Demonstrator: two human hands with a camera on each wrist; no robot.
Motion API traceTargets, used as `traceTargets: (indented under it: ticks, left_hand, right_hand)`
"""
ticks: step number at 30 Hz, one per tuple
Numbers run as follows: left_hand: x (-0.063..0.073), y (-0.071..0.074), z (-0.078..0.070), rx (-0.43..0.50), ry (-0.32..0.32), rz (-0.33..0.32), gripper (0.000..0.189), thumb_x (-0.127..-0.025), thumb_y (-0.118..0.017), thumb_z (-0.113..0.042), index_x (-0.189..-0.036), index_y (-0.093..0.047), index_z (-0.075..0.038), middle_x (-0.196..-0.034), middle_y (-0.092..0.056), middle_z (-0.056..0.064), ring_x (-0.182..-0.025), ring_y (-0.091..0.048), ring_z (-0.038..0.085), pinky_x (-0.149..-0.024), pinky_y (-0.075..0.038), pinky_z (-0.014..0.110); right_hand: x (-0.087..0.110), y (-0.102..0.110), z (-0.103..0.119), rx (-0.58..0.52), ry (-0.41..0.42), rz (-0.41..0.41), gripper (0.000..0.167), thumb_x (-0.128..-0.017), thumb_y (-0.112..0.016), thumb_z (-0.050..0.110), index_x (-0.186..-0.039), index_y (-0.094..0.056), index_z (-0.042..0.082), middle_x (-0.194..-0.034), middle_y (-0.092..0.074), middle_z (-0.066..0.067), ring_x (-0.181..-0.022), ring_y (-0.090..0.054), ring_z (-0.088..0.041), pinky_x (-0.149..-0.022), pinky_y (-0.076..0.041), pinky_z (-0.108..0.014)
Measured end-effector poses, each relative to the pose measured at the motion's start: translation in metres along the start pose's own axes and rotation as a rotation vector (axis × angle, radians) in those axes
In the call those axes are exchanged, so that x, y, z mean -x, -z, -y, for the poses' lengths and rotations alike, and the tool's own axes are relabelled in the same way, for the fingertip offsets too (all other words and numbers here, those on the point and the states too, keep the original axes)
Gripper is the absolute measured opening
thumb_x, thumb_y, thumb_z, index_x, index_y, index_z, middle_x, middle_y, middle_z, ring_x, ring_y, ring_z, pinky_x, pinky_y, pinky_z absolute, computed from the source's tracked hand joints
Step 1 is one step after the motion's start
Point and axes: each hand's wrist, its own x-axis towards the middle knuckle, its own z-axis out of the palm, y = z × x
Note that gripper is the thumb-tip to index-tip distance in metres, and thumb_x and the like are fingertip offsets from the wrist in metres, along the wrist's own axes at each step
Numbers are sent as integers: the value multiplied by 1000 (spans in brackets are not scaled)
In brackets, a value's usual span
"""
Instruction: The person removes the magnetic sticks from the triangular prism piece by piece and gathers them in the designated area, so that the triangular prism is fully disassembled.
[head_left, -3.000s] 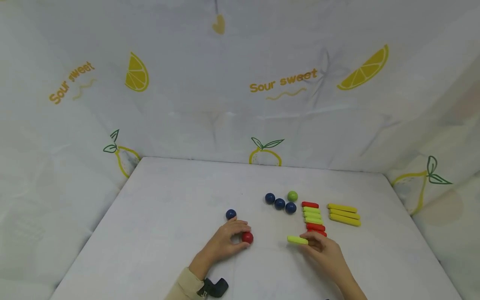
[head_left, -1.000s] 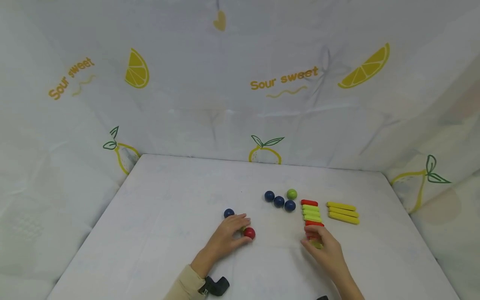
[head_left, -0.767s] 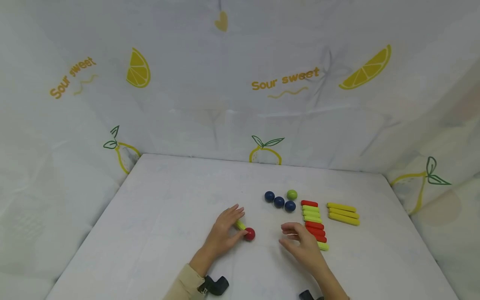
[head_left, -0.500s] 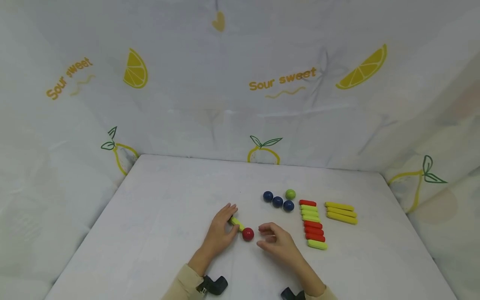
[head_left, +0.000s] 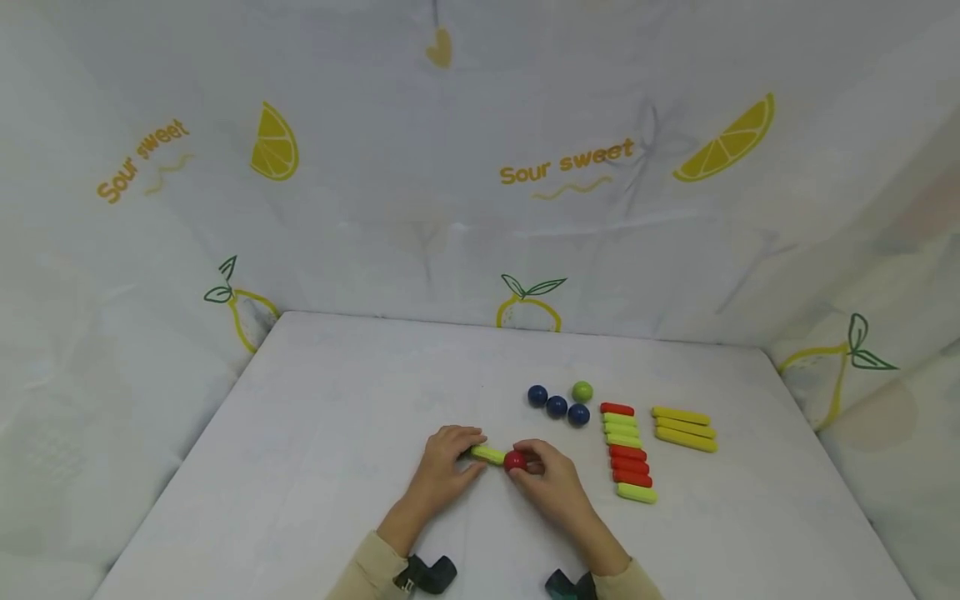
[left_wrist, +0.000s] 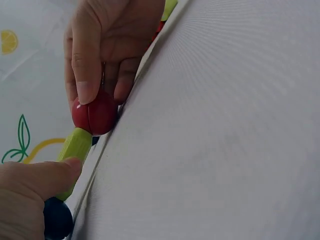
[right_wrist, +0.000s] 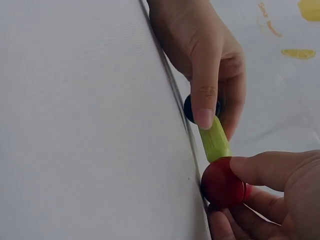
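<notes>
My left hand (head_left: 441, 468) pinches a short yellow-green rod (head_left: 488, 455) between thumb and fingers, low over the tabletop. A dark blue ball (left_wrist: 58, 220) sits at the rod's left end, mostly covered by that hand in the head view. At the rod's other end is a red ball (head_left: 514, 461), touching it. My right hand (head_left: 557, 485) grips this red ball between thumb and fingers. In the right wrist view the blue ball, rod and red ball (right_wrist: 222, 183) form one line.
Three blue balls (head_left: 557, 407) and a green ball (head_left: 582, 391) lie beyond the hands. To the right is a column of short red and yellow-green rods (head_left: 628, 452), then three longer yellow rods (head_left: 684, 428). A printed cloth (head_left: 390, 250) hangs behind the white table (head_left: 337, 375).
My right hand put a yellow-green rod at the column's near end, then moved left and took hold of the red ball. The red ball shifted slightly right; the left hand's rod now lies flatter.
</notes>
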Motion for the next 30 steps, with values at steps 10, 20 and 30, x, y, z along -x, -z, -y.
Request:
traceTargets:
  ticks: [10,20,30]
  left_hand:
    - [-1,4,-8,79,79,85,28,-78,-77,-16,-105,-70,-13,-104,-65,-1,-101,-59,15,-88,-52,32]
    - [-2,5,-8,105,110,108,24,-81,-74,-20,-104,-71,-14,-104,-67,-1,-100,-63,15,-89,-53,34]
    - [-4,3,-8,105,132,144,26,-82,-73,-23,-106,-71,-15,-106,-69,-1,-101,-64,15,-89,-53,34]
  right_hand:
    - [1,-1,-8,-57,12,-44,32,-80,-73,5,-111,-64,8,-107,-66,-4,-95,-63,-17,-81,-56,-24]
    - [0,-2,-7,-41,31,-95,32,-78,-75,7,-108,-64,6,-102,-66,-6,-90,-64,-16,-77,-56,-22]
    - [1,-4,-4,39,-10,-171,32,-79,-75,9,-109,-64,4,-104,-67,-9,-91,-64,-17,-78,-58,-26]
